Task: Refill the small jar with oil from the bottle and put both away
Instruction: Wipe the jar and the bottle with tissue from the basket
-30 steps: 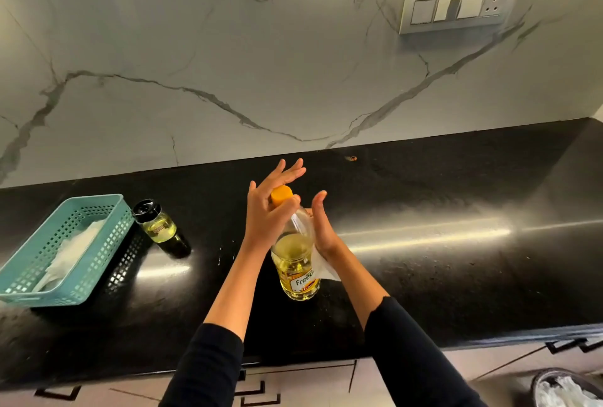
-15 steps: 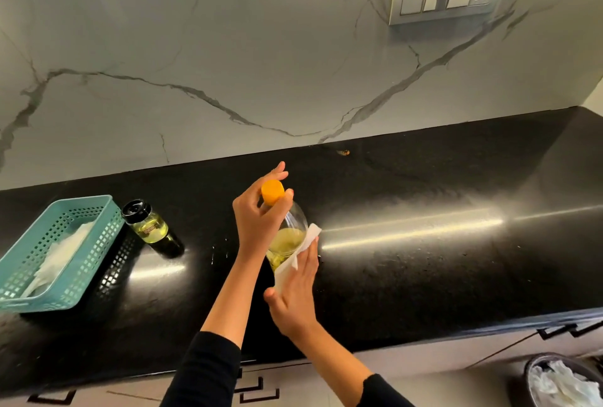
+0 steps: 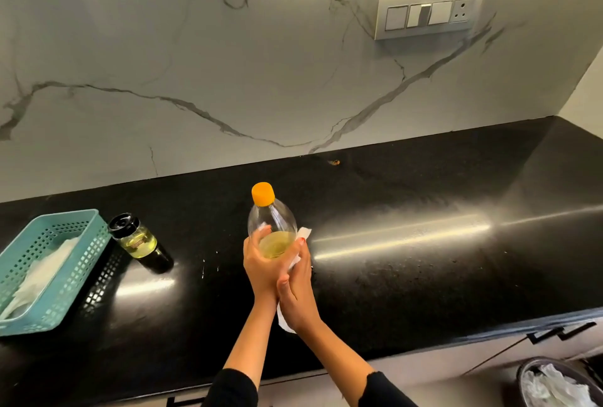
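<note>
A clear oil bottle (image 3: 272,220) with an orange cap (image 3: 263,194) stands upright over the black counter (image 3: 424,259), partly full of yellow oil. My left hand (image 3: 261,266) is wrapped around its lower body from the left. My right hand (image 3: 298,299) presses a white tissue (image 3: 303,233) against the bottle's right side and lower part. The small jar (image 3: 137,240), black-lidded and holding pale oil, stands on the counter to the left, apart from both hands.
A teal perforated basket (image 3: 65,276) with white tissue inside sits at the left edge, touching the jar's side. A switch panel (image 3: 427,15) is on the marble wall. A bin (image 3: 554,383) with a white liner shows at the bottom right, below the counter edge.
My left hand slid from the orange cap down to the bottle's body. My right hand with the tissue moved along the bottle's side toward its lower part.
</note>
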